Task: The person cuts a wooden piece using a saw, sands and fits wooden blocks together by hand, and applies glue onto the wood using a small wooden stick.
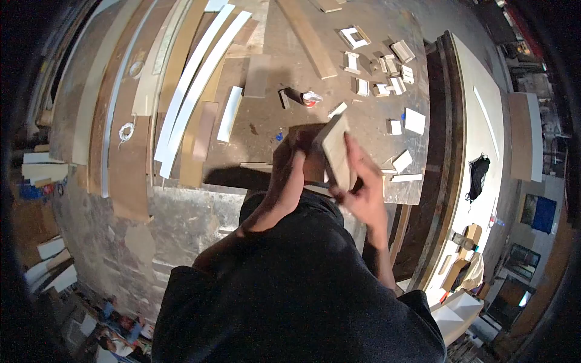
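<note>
In the head view, your brown table is lit brightly, with long white strips lying along its left side and small wooden pieces scattered at its far right. Beside it, a pale bench bears a crumpled black item; worn grey floor shows below. Your right hand grips the tilted wooden board above the table's near edge. Your left hand is raised at its left, thumb up; shadow hides whether it grips anything.
</note>
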Demonstrator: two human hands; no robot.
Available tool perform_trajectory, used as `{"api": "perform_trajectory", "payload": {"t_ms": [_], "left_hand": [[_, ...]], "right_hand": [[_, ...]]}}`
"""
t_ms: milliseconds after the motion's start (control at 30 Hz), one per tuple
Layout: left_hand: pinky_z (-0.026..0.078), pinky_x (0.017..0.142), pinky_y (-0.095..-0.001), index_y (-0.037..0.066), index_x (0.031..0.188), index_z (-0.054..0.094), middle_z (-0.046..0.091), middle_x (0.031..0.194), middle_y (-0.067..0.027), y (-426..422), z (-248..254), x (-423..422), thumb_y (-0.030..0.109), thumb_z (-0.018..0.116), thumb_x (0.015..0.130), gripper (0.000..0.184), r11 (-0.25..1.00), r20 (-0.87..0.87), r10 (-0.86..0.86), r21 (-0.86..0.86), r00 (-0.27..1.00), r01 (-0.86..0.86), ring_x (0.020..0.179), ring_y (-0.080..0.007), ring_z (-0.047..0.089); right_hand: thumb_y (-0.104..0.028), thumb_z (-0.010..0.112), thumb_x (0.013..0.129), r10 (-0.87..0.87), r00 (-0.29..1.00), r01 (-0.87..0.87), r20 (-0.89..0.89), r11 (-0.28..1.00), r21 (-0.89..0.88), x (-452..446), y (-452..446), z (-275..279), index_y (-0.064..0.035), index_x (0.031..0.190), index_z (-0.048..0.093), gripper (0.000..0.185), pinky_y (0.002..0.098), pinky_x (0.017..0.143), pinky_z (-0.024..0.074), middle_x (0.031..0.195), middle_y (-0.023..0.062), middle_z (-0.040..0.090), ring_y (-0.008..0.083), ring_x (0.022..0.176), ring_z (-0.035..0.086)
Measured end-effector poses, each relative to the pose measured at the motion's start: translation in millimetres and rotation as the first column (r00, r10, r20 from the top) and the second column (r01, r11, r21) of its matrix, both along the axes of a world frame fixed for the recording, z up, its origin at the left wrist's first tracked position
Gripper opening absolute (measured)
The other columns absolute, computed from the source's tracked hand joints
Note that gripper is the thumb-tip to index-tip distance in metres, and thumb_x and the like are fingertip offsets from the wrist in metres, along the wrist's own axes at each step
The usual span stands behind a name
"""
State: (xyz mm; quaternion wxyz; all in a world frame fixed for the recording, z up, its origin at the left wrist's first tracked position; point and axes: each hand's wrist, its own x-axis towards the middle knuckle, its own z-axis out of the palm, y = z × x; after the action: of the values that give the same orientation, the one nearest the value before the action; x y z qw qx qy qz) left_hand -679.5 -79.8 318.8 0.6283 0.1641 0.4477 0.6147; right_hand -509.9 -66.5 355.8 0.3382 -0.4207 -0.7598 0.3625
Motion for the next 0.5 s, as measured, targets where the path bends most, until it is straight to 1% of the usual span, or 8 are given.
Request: {"api": "perform_trajectory", "payload": {"t_ms": [33,100,133,233,300,333,400,500], "left_hand": [[0.052,0.077,-0.0306,0.0,0.117,0.057,0.063,0.106,-0.0116,-3.4,1.5,0.5,0.044,0.051,0.102,0.047,0.995,-0.169,-0.053,0.073,0.984,0.066,0.094,-0.0163,0.06],[0.049,0.083,-0.0324,-0.002,0.116,0.056,0.062,0.104,-0.0156,-9.3,4.2,0.1,0.045,0.047,0.103,0.05,0.993,-0.091,-0.108,-0.061,0.99,0.103,0.093,-0.0184,0.057],[0.048,0.084,-0.0324,-0.002,0.115,0.057,0.062,0.103,-0.015,-5.6,4.9,-1.4,0.044,0.047,0.103,0.048,0.995,-0.184,-0.019,0.09,0.983,0.036,0.092,-0.018,0.057],[0.047,0.083,-0.0313,-0.002,0.113,0.057,0.063,0.102,-0.0127,-7.1,31.8,-18.3,0.035,0.051,0.102,0.039,0.989,-0.366,-0.025,0.124,0.93,0.076,0.092,-0.0158,0.057],[0.048,0.078,-0.0316,-0.003,0.111,0.057,0.064,0.096,-0.0112,-7.8,39.0,-23.4,0.026,0.057,0.1,0.031,0.967,-0.506,0.047,0.239,0.861,0.087,0.088,-0.0147,0.058],[0.049,0.073,-0.0329,-0.003,0.107,0.056,0.064,0.088,-0.0125,-8.1,40.4,-27.3,0.019,0.063,0.097,0.025,0.93,-0.576,0.108,0.346,0.81,0.122,0.08,-0.0163,0.059],[0.05,0.07,-0.0335,-0.003,0.105,0.056,0.064,0.085,-0.0132,-8.7,45.2,-34.8,0.018,0.064,0.096,0.024,0.917,-0.651,0.12,0.361,0.749,0.168,0.076,-0.0185,0.061],[0.051,0.066,-0.0363,-0.002,0.1,0.055,0.063,0.081,-0.0172,-11.2,51.1,-31.6,0.012,0.067,0.092,0.02,0.89,-0.689,0.149,0.406,0.709,0.208,0.072,-0.0288,0.066]], "right_hand": [[-0.013,0.082,0.062,-0.047,0.999,0.047,0.005,0.999,0.002,1.1,4.0,-0.6,0.0029,0.143,0.049,0.089,0.0356,0.09,0.0485,0.114,0.0183,0.063,0.0282,0.099,0.062],[-0.012,0.081,0.064,-0.042,0.999,0.042,-0.009,0.999,0.029,-0.5,4.2,2.7,0.0003,0.144,0.048,0.088,0.0363,0.092,0.0491,0.117,0.0194,0.063,0.0295,0.104,0.063],[-0.01,0.081,0.064,-0.023,1.0,0.024,-0.018,0.998,0.052,-2.2,1.4,6.2,-0.0015,0.145,0.049,0.087,0.0362,0.092,0.0493,0.119,0.0203,0.063,0.0302,0.105,0.064],[-0.01,0.079,0.068,0.042,0.998,-0.033,-0.044,0.983,0.179,9.0,-8.3,0.6,-0.0017,0.145,0.049,0.083,0.0328,0.086,0.0508,0.111,0.0175,0.062,0.0261,0.098,0.063],[-0.015,0.08,0.069,-0.198,0.977,0.208,0.078,0.967,-0.148,24.8,3.5,5.9,0.0024,0.146,0.047,0.085,0.0307,0.085,0.0504,0.108,0.0154,0.063,0.022,0.096,0.061],[-0.019,0.082,0.069,-0.192,0.976,0.197,0.101,0.979,-0.042,33.6,9.6,6.3,-0.0019,0.147,0.047,0.086,0.0319,0.088,0.0496,0.112,0.0154,0.064,0.0207,0.099,0.06],[-0.021,0.083,0.068,-0.099,0.991,0.106,-0.089,0.991,0.078,38.2,7.0,8.8,-0.0044,0.145,0.051,0.085,0.033,0.088,0.0491,0.111,0.0151,0.065,0.0235,0.098,0.062],[-0.021,0.086,0.062,0.098,0.99,-0.081,-0.105,0.984,0.157,33.4,3.8,21.4,-0.0032,0.142,0.053,0.088,0.0334,0.086,0.0485,0.107,0.0155,0.065,0.0252,0.094,0.062]]}}
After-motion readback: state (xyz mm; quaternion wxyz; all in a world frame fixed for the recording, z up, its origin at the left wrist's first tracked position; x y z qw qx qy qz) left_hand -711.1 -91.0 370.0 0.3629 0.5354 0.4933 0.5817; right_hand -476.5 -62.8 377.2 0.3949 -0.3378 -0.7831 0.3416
